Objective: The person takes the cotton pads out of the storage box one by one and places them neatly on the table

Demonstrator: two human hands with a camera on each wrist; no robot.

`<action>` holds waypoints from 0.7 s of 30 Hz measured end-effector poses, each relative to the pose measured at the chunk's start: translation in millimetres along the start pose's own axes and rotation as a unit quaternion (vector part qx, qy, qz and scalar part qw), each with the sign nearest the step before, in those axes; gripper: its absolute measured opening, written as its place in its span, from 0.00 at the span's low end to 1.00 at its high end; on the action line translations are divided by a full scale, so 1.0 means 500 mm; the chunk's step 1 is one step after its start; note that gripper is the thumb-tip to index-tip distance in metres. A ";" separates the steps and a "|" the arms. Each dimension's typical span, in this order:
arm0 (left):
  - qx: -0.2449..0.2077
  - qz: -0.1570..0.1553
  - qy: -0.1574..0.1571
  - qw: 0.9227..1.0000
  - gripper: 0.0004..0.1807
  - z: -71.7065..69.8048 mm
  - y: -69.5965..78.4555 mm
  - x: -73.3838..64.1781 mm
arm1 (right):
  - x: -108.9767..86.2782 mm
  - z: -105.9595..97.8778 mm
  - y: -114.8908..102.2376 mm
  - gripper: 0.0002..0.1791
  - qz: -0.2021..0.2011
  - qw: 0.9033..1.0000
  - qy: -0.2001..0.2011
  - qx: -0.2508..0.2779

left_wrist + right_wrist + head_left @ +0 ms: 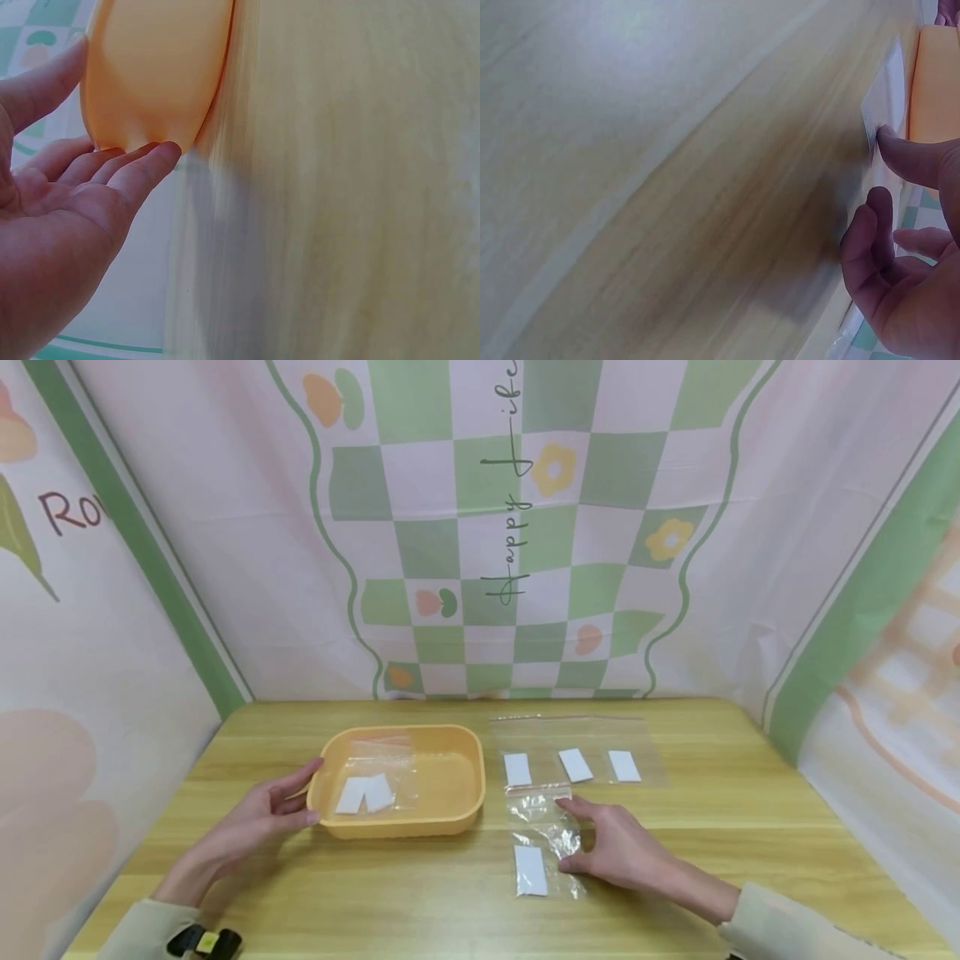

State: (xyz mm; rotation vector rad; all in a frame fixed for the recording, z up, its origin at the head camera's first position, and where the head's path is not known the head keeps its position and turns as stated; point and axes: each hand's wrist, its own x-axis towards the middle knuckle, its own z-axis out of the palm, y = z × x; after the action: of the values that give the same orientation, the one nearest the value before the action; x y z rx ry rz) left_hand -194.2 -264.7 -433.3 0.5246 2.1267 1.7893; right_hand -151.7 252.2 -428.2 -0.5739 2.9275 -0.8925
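Observation:
My left hand [258,818] is at the left end of a yellow plastic tub [450,777], thumb and fingers spread along its outer wall. In the left wrist view its fingertips touch the end of the tub [157,67]. A clear zip bag [528,810] lies on the table right of the tub, with a white card [531,870] in its lower part. My right hand [622,843] touches the bag's right edge, index fingertip near its top corner and thumb lower down. The plastic is wrinkled between them. In the right wrist view the thumb [911,157] meets the bag, fingers apart from it.
Inside the tub lies clear zip packaging [382,750] with two white cards [378,792]. Behind the right hand, more clear packaging [558,731] holds three white cards [575,765] in a row. A patterned curtain [487,543] hangs behind the wooden table [420,893].

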 end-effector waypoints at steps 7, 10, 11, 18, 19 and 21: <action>0.000 0.000 0.001 1.000 0.46 -0.002 -0.002 0.001 | 0.006 -0.022 -0.013 0.40 -0.005 0.999 0.012 -0.031; -0.002 0.000 0.000 1.000 0.47 -0.002 -0.003 0.001 | 0.024 -0.044 -0.031 0.29 -0.021 0.999 0.025 -0.030; -0.003 0.001 0.000 1.000 0.47 -0.002 -0.002 0.001 | 0.034 -0.052 -0.040 0.25 -0.029 0.998 0.032 -0.033; -0.004 0.003 -0.001 1.000 0.46 -0.002 -0.003 0.001 | 0.125 -0.081 -0.148 0.12 -0.051 0.998 0.021 0.012; -0.004 0.003 -0.001 1.000 0.45 -0.002 -0.003 0.002 | 0.139 -0.080 -0.166 0.12 -0.057 0.998 0.015 0.011; -0.004 0.003 -0.001 1.000 0.46 -0.002 -0.003 0.002 | 0.168 -0.074 -0.200 0.12 -0.074 0.997 -0.003 0.012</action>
State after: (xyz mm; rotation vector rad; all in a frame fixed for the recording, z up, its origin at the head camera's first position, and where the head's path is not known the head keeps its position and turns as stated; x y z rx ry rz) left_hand -195.5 -265.4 -434.6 0.5300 2.1176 1.8003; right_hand -201.1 165.5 -336.1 -0.7990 2.8962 -0.9358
